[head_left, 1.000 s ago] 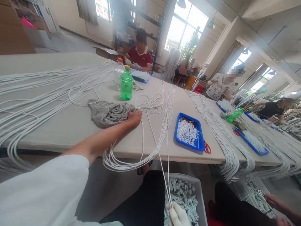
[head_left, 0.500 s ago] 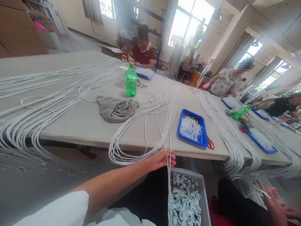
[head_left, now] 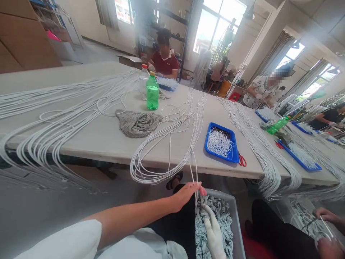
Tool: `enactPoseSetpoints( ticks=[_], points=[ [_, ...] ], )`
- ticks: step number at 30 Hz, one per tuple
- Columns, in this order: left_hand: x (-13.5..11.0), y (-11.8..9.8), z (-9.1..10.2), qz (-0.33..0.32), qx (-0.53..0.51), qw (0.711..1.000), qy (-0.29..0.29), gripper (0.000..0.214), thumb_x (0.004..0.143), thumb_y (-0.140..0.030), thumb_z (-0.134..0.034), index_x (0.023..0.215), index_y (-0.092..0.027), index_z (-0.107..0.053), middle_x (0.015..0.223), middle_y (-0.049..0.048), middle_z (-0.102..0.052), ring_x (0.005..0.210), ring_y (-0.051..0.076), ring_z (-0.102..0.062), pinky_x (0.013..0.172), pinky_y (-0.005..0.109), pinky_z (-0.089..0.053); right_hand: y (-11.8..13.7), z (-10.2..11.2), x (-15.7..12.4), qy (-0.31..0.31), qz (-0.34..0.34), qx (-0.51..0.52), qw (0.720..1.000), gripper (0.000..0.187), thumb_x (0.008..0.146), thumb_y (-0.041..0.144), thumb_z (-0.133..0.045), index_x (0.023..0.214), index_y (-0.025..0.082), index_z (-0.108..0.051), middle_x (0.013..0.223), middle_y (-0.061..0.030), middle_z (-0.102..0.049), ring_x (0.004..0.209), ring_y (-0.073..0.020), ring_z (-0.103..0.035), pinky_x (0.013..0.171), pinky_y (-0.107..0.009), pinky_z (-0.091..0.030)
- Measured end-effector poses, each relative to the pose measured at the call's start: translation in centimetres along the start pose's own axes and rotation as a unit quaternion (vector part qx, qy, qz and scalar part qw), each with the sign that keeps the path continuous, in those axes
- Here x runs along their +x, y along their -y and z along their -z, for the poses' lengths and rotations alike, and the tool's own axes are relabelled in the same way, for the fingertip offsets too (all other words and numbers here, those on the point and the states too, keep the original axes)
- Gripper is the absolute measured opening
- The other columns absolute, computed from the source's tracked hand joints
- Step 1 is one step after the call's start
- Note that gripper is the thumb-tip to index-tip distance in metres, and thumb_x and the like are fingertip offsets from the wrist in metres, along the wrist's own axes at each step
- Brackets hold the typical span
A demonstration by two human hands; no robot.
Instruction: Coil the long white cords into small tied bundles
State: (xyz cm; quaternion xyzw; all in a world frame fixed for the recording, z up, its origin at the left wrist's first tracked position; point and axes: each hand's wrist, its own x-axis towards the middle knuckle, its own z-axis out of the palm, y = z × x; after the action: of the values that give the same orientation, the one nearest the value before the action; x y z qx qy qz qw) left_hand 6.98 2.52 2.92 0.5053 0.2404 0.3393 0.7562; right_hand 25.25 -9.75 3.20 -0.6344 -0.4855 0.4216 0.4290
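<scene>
My bare left hand [head_left: 188, 195] is in front of the table edge with its fingers closed around two strands of white cord [head_left: 192, 169] that come down from the table. The strands run on below the hand toward the plastic bin [head_left: 237, 223]. My right hand [head_left: 214, 232], in a white glove, is over the bin just below my left hand. Its fingers reach up toward the left fingertips and look apart, with nothing plainly between them. Coiled cord bundles [head_left: 201, 237] fill the bin. A looped hank of white cord [head_left: 140, 169] lies on the table, partly hanging over the edge.
On the table [head_left: 107, 147] are a grey cloth [head_left: 138, 124], a green bottle [head_left: 152, 93], a blue tray [head_left: 235, 144] of short white pieces and red-handled scissors [head_left: 242, 161]. Long cord bundles [head_left: 248, 136] drape over the edge. Co-workers [head_left: 164, 63] sit around, one close at right.
My right hand has come into view over the bin. My left hand has lowered slightly, and a small knot-like tangle now shows in the cord above it.
</scene>
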Motion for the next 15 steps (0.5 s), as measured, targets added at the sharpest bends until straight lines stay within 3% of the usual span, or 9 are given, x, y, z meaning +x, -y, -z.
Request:
enactPoseSetpoints(
  ticks=[2, 5, 9, 12, 15],
  points=[
    [-1.4, 0.7, -0.6, -0.027, 0.071, 0.997, 0.023, 0.048, 0.087, -0.056, -0.046, 0.067, -0.016, -0.063, 0.098, 0.0081, -0.064, 0.096, 0.021, -0.055, 0.092, 0.034, -0.038, -1.1, -4.0, 0.4, 0.016, -0.004, 0.013, 1.000, 0.021, 0.093, 0.037, -0.053, 0.106, 0.023, -0.062, 0.108, -0.0057, -0.063, 0.088, -0.0169, -0.061, 0.074, -0.031, -0.053],
    [-1.6, -0.4, -0.2, -0.005, 0.023, 0.999, 0.026, 0.049, 0.087, -0.059, -0.045, 0.074, -0.015, -0.064, 0.090, 0.0087, -0.065, 0.088, 0.021, -0.060, 0.086, 0.034, -0.042, -3.1, -7.1, 1.0, 0.044, -0.010, 0.047, 0.998, 0.034, 0.093, 0.047, -0.047, 0.091, 0.018, -0.065, 0.068, -0.0010, -0.059, 0.056, -0.0113, -0.051, 0.051, -0.023, -0.044],
    [-0.2, -3.5, 1.5, 0.024, -0.130, 0.991, 0.010, 0.046, 0.088, -0.059, -0.043, 0.081, -0.016, -0.057, 0.057, 0.0000, -0.056, 0.060, 0.018, -0.061, 0.069, 0.034, -0.046, -6.5, -7.9, 0.1, 0.041, -0.032, 0.096, 0.994, 0.040, 0.087, 0.052, -0.052, 0.092, 0.015, -0.066, 0.061, 0.0012, -0.050, 0.050, -0.0078, -0.038, 0.045, -0.020, -0.030],
    [0.4, -4.9, 2.4, -0.005, -0.158, 0.987, -0.014, 0.039, 0.087, -0.055, -0.048, 0.081, -0.017, -0.055, 0.045, -0.0067, -0.043, 0.048, 0.014, -0.055, 0.063, 0.031, -0.045, -8.8, -7.7, -1.3, 0.033, -0.084, 0.117, 0.989, 0.043, 0.084, 0.055, -0.055, 0.088, 0.014, -0.065, 0.054, 0.0041, -0.044, 0.045, -0.0062, -0.031, 0.041, -0.019, -0.023],
    [0.0, -4.7, 2.2, -0.004, -0.146, 0.989, -0.006, 0.042, 0.087, -0.057, -0.047, 0.078, -0.017, -0.055, 0.039, -0.0098, -0.031, 0.042, 0.013, -0.050, 0.063, 0.031, -0.045, -9.2, -7.6, -2.0, 0.036, -0.120, 0.126, 0.984, 0.047, 0.079, 0.060, -0.056, 0.082, 0.014, -0.062, 0.048, 0.0061, -0.041, 0.039, -0.0048, -0.028, 0.038, -0.018, -0.020]
  ],
)
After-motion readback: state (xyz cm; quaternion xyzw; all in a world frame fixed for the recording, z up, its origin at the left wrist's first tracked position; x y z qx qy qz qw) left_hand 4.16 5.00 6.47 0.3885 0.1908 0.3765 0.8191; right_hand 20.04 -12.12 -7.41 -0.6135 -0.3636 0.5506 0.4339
